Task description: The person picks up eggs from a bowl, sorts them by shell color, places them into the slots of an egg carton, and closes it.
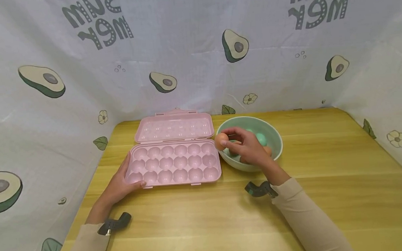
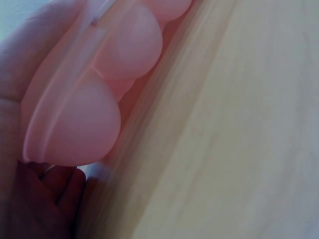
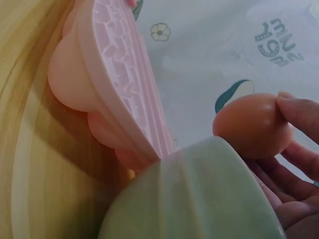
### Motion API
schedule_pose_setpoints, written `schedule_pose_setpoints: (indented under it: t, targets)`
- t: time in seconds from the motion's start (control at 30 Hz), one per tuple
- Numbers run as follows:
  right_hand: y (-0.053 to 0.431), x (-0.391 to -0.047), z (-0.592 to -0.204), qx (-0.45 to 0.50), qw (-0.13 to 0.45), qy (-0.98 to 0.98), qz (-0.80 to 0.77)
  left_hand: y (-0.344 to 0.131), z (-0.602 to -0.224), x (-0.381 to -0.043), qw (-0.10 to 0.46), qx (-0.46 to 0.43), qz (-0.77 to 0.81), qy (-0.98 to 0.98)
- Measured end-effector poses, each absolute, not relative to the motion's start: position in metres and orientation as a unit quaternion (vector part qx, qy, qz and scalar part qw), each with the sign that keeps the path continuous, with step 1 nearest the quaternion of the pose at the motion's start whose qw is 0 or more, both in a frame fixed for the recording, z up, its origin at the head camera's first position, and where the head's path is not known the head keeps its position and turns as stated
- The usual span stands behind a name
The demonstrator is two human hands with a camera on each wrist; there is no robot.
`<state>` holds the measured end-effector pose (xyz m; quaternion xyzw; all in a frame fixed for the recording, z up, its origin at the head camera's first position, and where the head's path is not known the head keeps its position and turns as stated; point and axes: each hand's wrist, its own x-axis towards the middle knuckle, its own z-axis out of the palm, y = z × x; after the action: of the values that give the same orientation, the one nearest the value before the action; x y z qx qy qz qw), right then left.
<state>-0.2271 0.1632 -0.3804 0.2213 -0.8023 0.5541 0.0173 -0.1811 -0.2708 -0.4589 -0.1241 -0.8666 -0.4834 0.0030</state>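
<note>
A pink egg carton lies with its lid folded back, and the cups in its tray hold nothing. My left hand grips the tray's left end, thumb along the front edge; in the left wrist view the fingers reach round the carton's rounded cups. My right hand pinches a brown egg between thumb and fingers, over the left rim of a pale green bowl. In the right wrist view the egg shows just above the bowl's rim.
Inside the bowl lie a green egg and brown eggs, partly hidden by the right hand. The bowl stands close beside the carton's right end on a wooden table. A white curtain with avocado prints hangs behind.
</note>
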Motion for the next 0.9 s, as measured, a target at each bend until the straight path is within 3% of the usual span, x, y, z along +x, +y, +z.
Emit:
schedule_pose_setpoints:
  t: [0.23,0.9]
  targets:
    - [0.148,-0.218,-0.368,0.204,0.023,-0.813,0.544,-0.272,-0.460,-0.181,0.004,-0.121,-0.476,-0.871]
    - [0.135,-0.225,-0.386,0.244,0.061,-0.853,0.458,-0.272,-0.461,-0.181,0.004,-0.118,-0.466,-0.877]
